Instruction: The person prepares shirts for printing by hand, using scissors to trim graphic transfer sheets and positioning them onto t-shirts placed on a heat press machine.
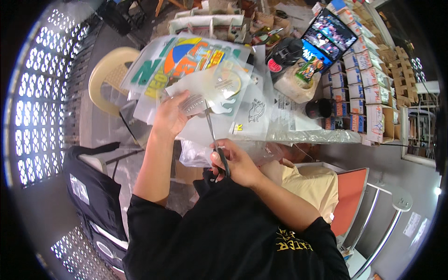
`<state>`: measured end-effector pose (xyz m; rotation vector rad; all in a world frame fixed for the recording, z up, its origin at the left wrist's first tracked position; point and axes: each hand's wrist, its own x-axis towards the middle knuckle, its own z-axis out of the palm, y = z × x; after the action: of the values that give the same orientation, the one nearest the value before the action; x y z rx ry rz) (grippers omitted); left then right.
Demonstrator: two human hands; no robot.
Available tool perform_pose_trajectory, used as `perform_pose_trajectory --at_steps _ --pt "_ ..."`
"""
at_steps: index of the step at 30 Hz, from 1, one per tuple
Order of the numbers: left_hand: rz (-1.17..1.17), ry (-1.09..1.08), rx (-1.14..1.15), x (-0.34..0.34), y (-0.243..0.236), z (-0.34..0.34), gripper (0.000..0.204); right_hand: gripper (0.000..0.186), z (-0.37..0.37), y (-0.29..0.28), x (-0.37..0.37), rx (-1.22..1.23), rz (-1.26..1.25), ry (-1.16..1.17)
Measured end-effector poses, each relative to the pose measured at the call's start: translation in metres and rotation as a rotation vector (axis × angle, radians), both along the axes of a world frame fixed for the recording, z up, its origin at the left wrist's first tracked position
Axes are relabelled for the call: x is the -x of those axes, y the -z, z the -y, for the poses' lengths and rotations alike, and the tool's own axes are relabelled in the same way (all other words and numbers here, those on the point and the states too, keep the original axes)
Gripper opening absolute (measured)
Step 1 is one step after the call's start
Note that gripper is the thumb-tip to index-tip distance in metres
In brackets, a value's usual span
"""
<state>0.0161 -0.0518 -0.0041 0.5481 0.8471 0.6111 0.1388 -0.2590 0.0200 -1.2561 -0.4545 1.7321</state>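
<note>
My left hand [173, 112] pinches a translucent sheet [191, 83] with small print, raised over the worktable. Scissors [211, 123] with long metal blades and dark handles are gripped in my right hand [233, 161], lower and to the right. The blade tips point up at the sheet, beside my left fingers; whether they are cutting it I cannot tell. Beneath and behind lie several film sheets [182, 56] with colourful printed designs and a plain-backed animal drawing [255, 112].
A screen [326, 39], a dark jar [317, 108] and stacked small boxes [373, 88] stand at the right. Trays [205, 23] sit at the back. A cream plastic chair [102, 70] and black cloth [88, 186] are at left; an orange panel [350, 196] is lower right.
</note>
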Motion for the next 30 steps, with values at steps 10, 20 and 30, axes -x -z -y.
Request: perform_pose_trajectory --at_steps 10,20,30 --pt "0.097 0.060 0.025 0.035 0.013 0.015 0.036 0.046 -0.004 -0.002 0.000 -0.007 0.083 -0.062" --pt "0.094 0.084 0.017 0.039 0.004 0.010 0.039 0.045 -0.008 -0.002 -0.001 0.014 0.106 -0.096" --pt "0.031 0.040 0.003 0.038 0.001 0.014 0.035 0.046 -0.015 -0.008 -0.001 0.016 0.191 -0.110"
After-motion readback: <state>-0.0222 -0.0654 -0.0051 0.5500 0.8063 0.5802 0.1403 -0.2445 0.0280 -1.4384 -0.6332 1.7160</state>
